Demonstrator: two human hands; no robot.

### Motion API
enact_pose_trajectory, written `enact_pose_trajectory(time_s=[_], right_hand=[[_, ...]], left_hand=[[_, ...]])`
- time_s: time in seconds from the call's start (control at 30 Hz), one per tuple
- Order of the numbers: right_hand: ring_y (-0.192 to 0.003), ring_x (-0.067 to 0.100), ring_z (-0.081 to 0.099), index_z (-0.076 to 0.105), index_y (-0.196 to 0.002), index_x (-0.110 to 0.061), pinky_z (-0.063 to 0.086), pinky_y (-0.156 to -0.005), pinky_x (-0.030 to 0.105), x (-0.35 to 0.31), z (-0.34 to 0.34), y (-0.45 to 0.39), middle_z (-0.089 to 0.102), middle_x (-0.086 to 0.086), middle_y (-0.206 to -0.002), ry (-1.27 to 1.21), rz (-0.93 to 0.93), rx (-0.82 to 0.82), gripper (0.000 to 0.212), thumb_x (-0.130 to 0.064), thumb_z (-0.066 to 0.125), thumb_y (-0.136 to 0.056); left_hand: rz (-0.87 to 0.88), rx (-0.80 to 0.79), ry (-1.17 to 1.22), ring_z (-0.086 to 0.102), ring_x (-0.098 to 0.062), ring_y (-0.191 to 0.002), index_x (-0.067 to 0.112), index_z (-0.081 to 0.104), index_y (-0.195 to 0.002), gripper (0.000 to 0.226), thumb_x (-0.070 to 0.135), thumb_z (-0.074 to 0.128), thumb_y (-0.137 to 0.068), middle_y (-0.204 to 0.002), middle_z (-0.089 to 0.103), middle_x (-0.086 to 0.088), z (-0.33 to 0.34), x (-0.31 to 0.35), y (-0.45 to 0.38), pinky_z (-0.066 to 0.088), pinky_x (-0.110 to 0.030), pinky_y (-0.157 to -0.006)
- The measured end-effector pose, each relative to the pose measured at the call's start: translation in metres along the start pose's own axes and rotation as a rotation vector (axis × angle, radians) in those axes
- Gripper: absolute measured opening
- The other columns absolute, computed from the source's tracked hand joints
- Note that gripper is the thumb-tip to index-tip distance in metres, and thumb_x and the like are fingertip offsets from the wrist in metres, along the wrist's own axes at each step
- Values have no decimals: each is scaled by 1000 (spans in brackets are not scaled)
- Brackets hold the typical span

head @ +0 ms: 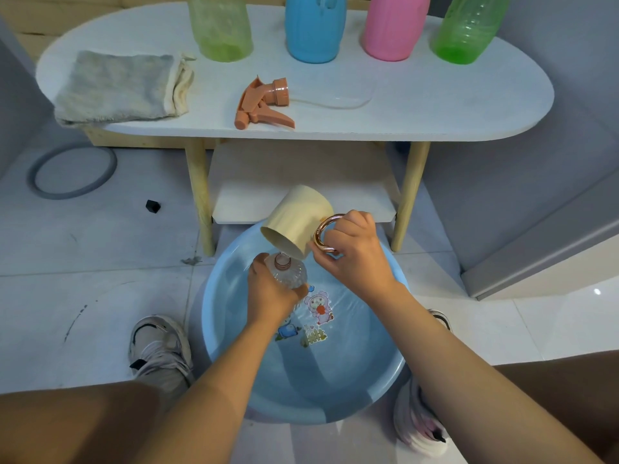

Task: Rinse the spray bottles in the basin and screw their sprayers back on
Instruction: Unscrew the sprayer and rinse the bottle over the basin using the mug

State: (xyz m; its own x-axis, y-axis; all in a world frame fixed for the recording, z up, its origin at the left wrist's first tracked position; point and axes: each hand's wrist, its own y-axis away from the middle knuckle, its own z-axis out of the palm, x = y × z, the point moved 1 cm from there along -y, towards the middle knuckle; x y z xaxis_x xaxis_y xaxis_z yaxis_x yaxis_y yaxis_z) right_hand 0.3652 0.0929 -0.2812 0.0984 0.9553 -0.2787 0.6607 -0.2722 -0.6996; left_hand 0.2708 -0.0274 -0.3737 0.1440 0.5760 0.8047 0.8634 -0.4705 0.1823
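Head view: clear bottle point(289, 274), uncapped, is held upright over the basin point(221, 309) in the left hand point(268, 291), grip clamped round it. Right hand point(351, 254) pinches the ring handle of a tilted cup point(298, 221), pouring into its neck. Basin holds shallow water. Rinsing seems underway; its sprayer point(263, 103) lies on the table point(435, 108), unscrewed. 4 bottles point(315, 28) stand behind, tops out of view.

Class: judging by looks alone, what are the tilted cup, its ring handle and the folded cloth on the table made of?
Cup: probably matte plastic, an even cream with no glare. Ring handle: looks like polished metal or metallised plastic, rose-gold with bright highlights. Cloth: soft fabric, likely terry or microfibre, with a fuzzy grey surface.
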Motion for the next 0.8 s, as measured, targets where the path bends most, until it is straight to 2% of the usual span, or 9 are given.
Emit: enact_pose_trajectory(time_s=[0.23,0.43,0.53,0.6,0.67,0.7,0.8], right_hand=[[-72,17,40,56,-56,-7,32,-78,26,0,2,3,50,2,-58,9,-38,-15,26,-13,74,-74],[-73,18,41,56,-57,-8,32,-78,28,-1,0,3,51,2,-59,4,-29,15,25,-11,74,-74],[-73,18,43,58,-58,-8,33,-77,28,2,-2,2,53,2,-61,9,-24,41,23,-12,73,-74],[-71,17,41,56,-57,-9,32,-73,27,1,-4,2,52,0,-61,-5,25,64,25,-16,71,-77],[-64,15,37,52,-53,-13,29,-66,24,1,-5,1,46,-6,-56,-13,176,68,30,-23,65,-78],[-61,15,37,50,-51,-13,29,-63,25,1,-7,0,44,-7,-53,-9,310,56,31,-25,63,-77],[-55,17,39,47,-52,-13,32,-54,32,7,-16,-2,42,-2,-50,-139,877,-14,34,-27,64,-78]], left_hand=[[-4,6,-14,54,-11,-91,17,47,-113,72,31,87,-54,-113,56,-1,-1,3,1,42,-20,-71],[-11,15,-12,54,-14,-99,15,45,-120,78,31,87,-56,-119,54,-2,-2,6,2,42,-19,-76],[-28,13,-21,56,-20,-107,16,43,-123,83,34,87,-55,-122,53,-3,-1,5,2,47,-25,-83],[-23,11,-3,56,-19,-105,16,44,-121,80,31,87,-55,-120,54,-3,-2,6,3,47,-24,-81],[-10,17,25,56,-17,-98,17,46,-113,72,27,87,-55,-115,55,-2,-4,9,4,43,-23,-77],[0,20,40,56,-17,-97,18,47,-110,68,24,87,-54,-113,56,-2,-5,10,5,42,-23,-76],[17,1,68,56,-19,-99,18,47,-111,69,23,85,-54,-113,54,0,-8,13,7,42,-25,-77]])
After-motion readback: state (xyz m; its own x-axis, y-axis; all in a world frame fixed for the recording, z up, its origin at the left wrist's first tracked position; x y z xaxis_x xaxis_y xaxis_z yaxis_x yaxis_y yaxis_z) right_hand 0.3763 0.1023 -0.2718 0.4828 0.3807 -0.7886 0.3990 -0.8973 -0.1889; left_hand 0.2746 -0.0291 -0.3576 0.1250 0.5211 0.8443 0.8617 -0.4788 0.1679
